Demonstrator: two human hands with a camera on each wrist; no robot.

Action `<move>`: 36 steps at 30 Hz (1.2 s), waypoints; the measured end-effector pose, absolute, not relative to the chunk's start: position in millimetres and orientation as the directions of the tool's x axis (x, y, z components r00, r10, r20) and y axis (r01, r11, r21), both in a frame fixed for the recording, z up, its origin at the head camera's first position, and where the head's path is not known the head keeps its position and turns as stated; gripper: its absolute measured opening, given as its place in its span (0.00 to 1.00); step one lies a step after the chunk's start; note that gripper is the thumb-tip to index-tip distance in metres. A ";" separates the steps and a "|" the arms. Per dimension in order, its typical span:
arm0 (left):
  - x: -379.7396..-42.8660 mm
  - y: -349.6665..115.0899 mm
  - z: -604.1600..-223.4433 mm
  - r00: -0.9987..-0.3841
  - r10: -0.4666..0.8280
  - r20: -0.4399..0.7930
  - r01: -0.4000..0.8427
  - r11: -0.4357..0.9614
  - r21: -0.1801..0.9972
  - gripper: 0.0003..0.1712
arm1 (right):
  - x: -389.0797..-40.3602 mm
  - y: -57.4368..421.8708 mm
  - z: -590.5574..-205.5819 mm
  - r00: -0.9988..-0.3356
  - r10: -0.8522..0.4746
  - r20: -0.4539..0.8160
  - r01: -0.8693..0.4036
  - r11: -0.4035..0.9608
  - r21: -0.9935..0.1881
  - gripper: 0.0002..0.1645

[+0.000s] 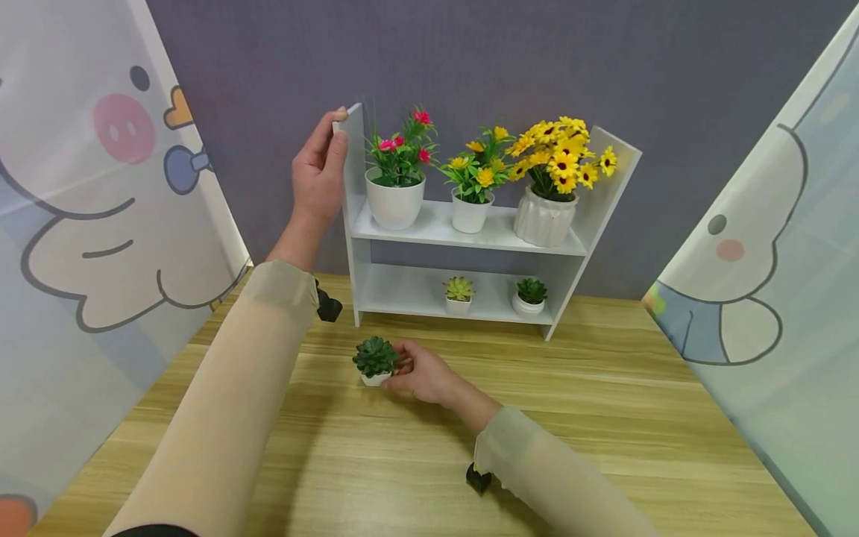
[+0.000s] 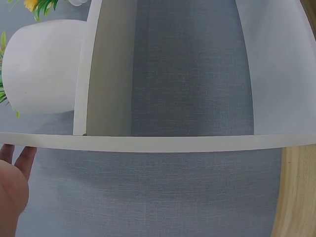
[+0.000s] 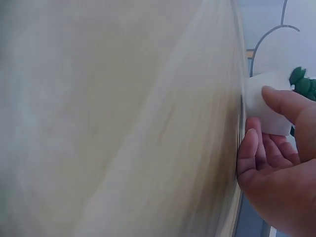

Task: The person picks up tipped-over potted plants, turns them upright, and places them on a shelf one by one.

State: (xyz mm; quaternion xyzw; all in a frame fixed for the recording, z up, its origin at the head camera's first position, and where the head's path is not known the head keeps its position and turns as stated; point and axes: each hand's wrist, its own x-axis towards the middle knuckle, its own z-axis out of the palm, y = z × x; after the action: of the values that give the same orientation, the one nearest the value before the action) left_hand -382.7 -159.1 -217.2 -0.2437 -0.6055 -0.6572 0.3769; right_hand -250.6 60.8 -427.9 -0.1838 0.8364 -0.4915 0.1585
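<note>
In the head view my left hand (image 1: pixel 321 168) grips the upper end of the left side panel of a white two-tier shelf (image 1: pixel 470 237), thumb on the near side and fingers around the edge. The left wrist view shows the fingers (image 2: pixel 24 160) against that panel. Down on the wooden table, in front of the shelf, my right hand (image 1: pixel 423 374) holds a small dark green succulent (image 1: pixel 374 358) by its white square pot (image 3: pixel 269 106). Its thumb presses one face of the pot in the right wrist view, with the other fingers curled below; part of the plant is cut off there.
The upper tier bears a pink-flowered plant (image 1: pixel 396 201), a small yellow-flowered plant (image 1: pixel 470 212) and yellow sunflowers in a ribbed pot (image 1: pixel 545 218). Below stand a yellow-green succulent (image 1: pixel 459 292) and a dark green one (image 1: pixel 530 294). A grey wall (image 1: pixel 483 60) rises behind.
</note>
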 end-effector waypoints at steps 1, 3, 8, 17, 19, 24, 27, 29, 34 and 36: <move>-382.9 -158.9 -217.3 -0.595 -0.200 0.778 0.792 0.016 0.610 0.23 | -251.4 61.4 -426.4 -0.883 -0.462 -0.086 -0.145 0.442 -0.885 0.35; -383.2 -158.6 -217.1 -0.592 -0.202 0.780 0.794 0.014 0.607 0.23 | -254.0 62.7 -423.4 -0.884 -0.461 -0.084 -0.134 0.421 -0.897 0.36; -383.8 -158.6 -217.1 -0.582 -0.201 0.788 0.803 0.016 0.596 0.23 | -263.7 64.3 -413.4 -0.900 -0.433 -0.050 -0.147 0.410 -0.900 0.41; -384.1 -159.1 -217.1 -0.588 -0.200 0.784 0.798 0.014 0.602 0.23 | -285.9 62.9 -403.7 -0.941 -0.335 0.050 -0.180 0.370 -0.911 0.43; -383.4 -159.0 -217.2 -0.588 -0.198 0.784 0.798 0.014 0.603 0.23 | -289.5 63.1 -403.0 -0.947 -0.318 0.047 -0.161 0.342 -0.926 0.44; -382.4 -159.1 -217.3 -0.596 -0.191 0.780 0.793 0.015 0.610 0.23 | -296.1 63.1 -400.5 -0.956 -0.292 0.023 -0.122 0.325 -0.938 0.44; -381.4 -159.4 -216.6 -0.599 -0.190 0.778 0.790 0.020 0.613 0.23 | -300.5 61.1 -401.5 -0.958 -0.286 0.008 -0.101 0.313 -0.944 0.43; -381.4 -159.4 -216.4 -0.597 -0.190 0.780 0.791 0.022 0.611 0.23 | -303.3 59.4 -403.2 -0.959 -0.283 -0.002 -0.088 0.301 -0.950 0.43; -383.2 -159.4 -217.1 -0.591 -0.191 0.783 0.796 0.021 0.606 0.23 | -306.8 54.2 -404.9 -0.962 -0.273 -0.011 -0.070 0.288 -0.955 0.44; -383.6 -159.7 -217.2 -0.583 -0.192 0.789 0.801 0.023 0.598 0.23 | -308.1 51.9 -405.0 -0.963 -0.269 -0.009 -0.072 0.288 -0.955 0.44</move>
State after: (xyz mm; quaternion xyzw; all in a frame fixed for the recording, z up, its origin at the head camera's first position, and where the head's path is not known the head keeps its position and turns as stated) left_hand -383.6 -159.7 -217.2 -0.2515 -0.6053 -0.6521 0.3809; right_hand -308.1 51.9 -405.0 -0.1068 0.7981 -0.5870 0.0840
